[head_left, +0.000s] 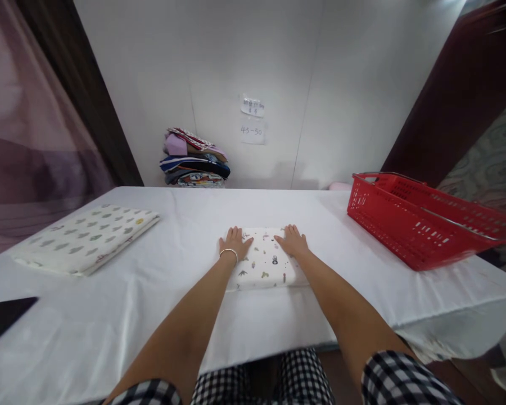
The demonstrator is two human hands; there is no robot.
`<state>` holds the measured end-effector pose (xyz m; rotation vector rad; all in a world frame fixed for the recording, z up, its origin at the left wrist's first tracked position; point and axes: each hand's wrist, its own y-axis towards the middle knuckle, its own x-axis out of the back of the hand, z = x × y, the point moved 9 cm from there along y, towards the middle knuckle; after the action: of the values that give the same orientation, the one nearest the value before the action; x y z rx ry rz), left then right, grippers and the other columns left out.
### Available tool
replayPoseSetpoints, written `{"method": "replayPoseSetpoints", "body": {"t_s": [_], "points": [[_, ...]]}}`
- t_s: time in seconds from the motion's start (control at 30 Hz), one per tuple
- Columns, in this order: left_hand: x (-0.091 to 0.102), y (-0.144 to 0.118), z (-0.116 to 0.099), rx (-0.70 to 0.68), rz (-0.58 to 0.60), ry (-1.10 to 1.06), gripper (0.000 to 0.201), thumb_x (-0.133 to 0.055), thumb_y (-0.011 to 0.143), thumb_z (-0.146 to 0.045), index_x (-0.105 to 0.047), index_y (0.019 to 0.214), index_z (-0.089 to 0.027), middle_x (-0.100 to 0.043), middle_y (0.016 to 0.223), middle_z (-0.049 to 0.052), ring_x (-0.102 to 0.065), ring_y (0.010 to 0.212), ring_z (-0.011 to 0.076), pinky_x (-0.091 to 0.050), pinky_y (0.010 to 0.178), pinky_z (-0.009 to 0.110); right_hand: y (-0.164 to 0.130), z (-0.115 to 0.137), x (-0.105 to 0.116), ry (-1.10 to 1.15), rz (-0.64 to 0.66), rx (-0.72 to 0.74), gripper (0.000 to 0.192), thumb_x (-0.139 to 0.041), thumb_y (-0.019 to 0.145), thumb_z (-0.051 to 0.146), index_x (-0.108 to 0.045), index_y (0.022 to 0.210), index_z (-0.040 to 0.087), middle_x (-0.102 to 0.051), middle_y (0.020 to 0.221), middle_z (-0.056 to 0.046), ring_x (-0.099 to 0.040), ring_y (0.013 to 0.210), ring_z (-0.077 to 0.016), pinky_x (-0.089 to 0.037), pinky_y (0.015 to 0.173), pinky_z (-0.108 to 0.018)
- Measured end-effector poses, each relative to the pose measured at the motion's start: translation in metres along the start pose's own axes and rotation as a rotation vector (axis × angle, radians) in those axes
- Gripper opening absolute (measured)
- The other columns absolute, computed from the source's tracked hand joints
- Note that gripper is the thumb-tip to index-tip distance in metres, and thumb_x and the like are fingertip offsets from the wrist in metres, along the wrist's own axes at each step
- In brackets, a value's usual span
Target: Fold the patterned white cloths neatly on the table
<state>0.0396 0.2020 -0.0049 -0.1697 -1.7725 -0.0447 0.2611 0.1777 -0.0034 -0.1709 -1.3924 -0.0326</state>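
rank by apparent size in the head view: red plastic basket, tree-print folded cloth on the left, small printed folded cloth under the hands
1. red plastic basket
2. tree-print folded cloth, nearly alike; nearness makes this unsure
3. small printed folded cloth

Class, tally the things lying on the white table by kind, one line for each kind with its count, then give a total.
Folded printed cloths: 2 (small folded cloth under the left hand and right hand; larger folded cloth at the left)
Red baskets: 1 (red basket)
Dark flat objects: 1 (dark flat object, cut off by the left edge)
Total: 4
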Motion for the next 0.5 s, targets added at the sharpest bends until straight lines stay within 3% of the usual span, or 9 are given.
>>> {"method": "replayPoseSetpoints", "body": {"t_s": [0.17, 0.27, 0.37, 0.43, 0.5], "points": [[-0.001, -0.001, 0.005, 0.015, -0.014, -0.040, 0.074, -0.012, 0.082, -0.062, -0.017, 0.142, -0.019, -0.005, 0.150, 0.001, 0.000, 0.137, 0.0218, -0.020, 0.105, 0.051, 0.002, 0.000, 0.003, 0.036, 0.008, 0.000, 0.075, -0.019, 0.084, 0.062, -0.016, 0.142, 0.014, -0.008, 0.149, -0.009, 0.000, 0.136, -0.0209, -0.012, 0.105, -0.051], [0.004, 0.000, 0.005, 0.007, -0.022, -0.034, 0.069, -0.013, 0.083, -0.060, -0.022, 0.140, -0.022, -0.011, 0.149, 0.002, -0.004, 0.137, 0.0223, -0.019, 0.105, 0.052, 0.009, -0.001, 0.012, 0.038, 0.005, 0.059, 0.058, -0.024, 0.088, 0.053, -0.036, 0.133, 0.019, -0.027, 0.144, -0.010, -0.014, 0.134, -0.0231, -0.013, 0.103, -0.052], [0.015, 0.008, 0.004, -0.022, -0.057, 0.018, 0.065, -0.015, 0.084, -0.058, -0.036, 0.134, -0.022, -0.027, 0.145, 0.006, -0.016, 0.135, 0.0250, -0.014, 0.105, 0.055, 0.022, -0.004, 0.023, 0.030, 0.044, 0.131, 0.038, -0.031, 0.089, 0.039, -0.057, 0.113, 0.023, -0.051, 0.127, -0.007, -0.037, 0.123, -0.0235, -0.017, 0.102, -0.049], [0.023, 0.019, 0.001, -0.064, -0.069, 0.062, 0.064, -0.019, 0.083, -0.060, -0.042, 0.129, -0.022, -0.040, 0.138, 0.009, -0.026, 0.131, 0.0264, -0.010, 0.105, 0.055, 0.034, -0.007, 0.028, 0.035, 0.092, 0.155, 0.031, -0.041, 0.086, 0.035, -0.062, 0.105, 0.024, -0.056, 0.121, -0.006, -0.045, 0.116, -0.0233, -0.025, 0.100, -0.042], [0.024, 0.034, -0.005, -0.135, -0.006, 0.082, 0.064, -0.025, 0.081, -0.062, -0.044, 0.128, -0.023, -0.046, 0.133, 0.009, -0.035, 0.126, 0.0264, -0.014, 0.105, 0.052, 0.047, -0.008, 0.031, 0.045, 0.153, 0.181, 0.029, -0.053, 0.079, 0.033, -0.064, 0.104, 0.024, -0.057, 0.120, -0.005, -0.048, 0.112, -0.0231, -0.033, 0.094, -0.034]]}}
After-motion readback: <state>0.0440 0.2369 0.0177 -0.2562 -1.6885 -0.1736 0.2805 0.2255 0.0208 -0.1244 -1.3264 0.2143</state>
